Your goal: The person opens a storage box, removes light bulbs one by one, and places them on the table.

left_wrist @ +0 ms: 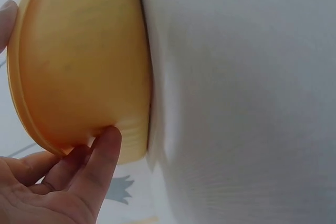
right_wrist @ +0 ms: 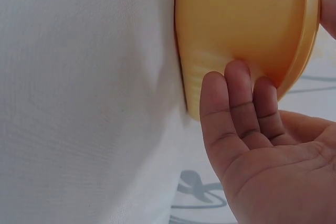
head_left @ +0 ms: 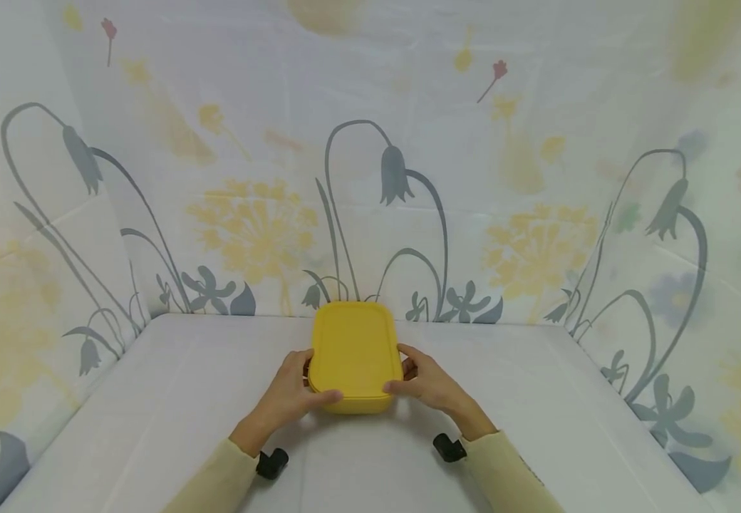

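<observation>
centrally, plain yellow box point(head_left: 353, 349), fingers point(right_wrist: 240, 95) either side

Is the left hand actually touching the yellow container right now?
Touching. The left wrist view shows fingertips of the left hand against the yellow container's side wall; the head view shows the thumb on its near corner.

The yellow container point(head_left: 354, 349) blocks passage toward the middle of the desk's point(head_left: 524, 377) far edge; the left hand point(head_left: 290, 388) and right hand point(head_left: 427, 382) obstruct its sides. Free room extends toward the left and right edges. The patterned backdrop point(head_left: 358, 78) bounds the far edge.
</observation>
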Available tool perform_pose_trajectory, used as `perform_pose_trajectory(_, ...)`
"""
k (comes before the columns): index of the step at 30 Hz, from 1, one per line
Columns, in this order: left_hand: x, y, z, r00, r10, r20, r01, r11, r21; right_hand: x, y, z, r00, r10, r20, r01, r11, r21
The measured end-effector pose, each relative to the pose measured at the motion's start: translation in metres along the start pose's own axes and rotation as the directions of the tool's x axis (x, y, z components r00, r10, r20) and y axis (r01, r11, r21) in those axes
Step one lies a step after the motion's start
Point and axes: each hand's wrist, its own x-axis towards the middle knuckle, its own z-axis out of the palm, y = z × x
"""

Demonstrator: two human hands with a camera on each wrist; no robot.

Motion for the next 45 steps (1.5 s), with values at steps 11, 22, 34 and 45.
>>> perform_pose_trajectory(11, 0.006, -0.003, -0.004, 0.999, -0.047, 0.008, 0.047, 0.999, -0.007, 0.002, 0.001, 0.001, 0.998, 0.059, -0.038, -0.059, 0.998, 0.01)
perform_pose_trajectory(22, 0.013, -0.012, -0.01, 0.996, -0.045, 0.082, 0.059, 0.983, -0.171, 0.007, 0.006, 0.001, 0.998, 0.053, 0.02, -0.055, 0.992, 0.111)
perform_pose_trajectory(34, 0.009, -0.013, -0.009, 0.997, -0.023, 0.077, 0.034, 0.989, -0.142, 0.004, 0.003, 0.002, 0.999, 0.039, 0.029, -0.041, 0.995, 0.089)
perform_pose_trajectory(45, 0.008, -0.013, -0.007, 0.996, 0.027, 0.085, -0.028, 1.0, 0.005, 0.001, 0.003, 0.003, 0.999, 0.007, 0.037, -0.008, 0.999, 0.032)
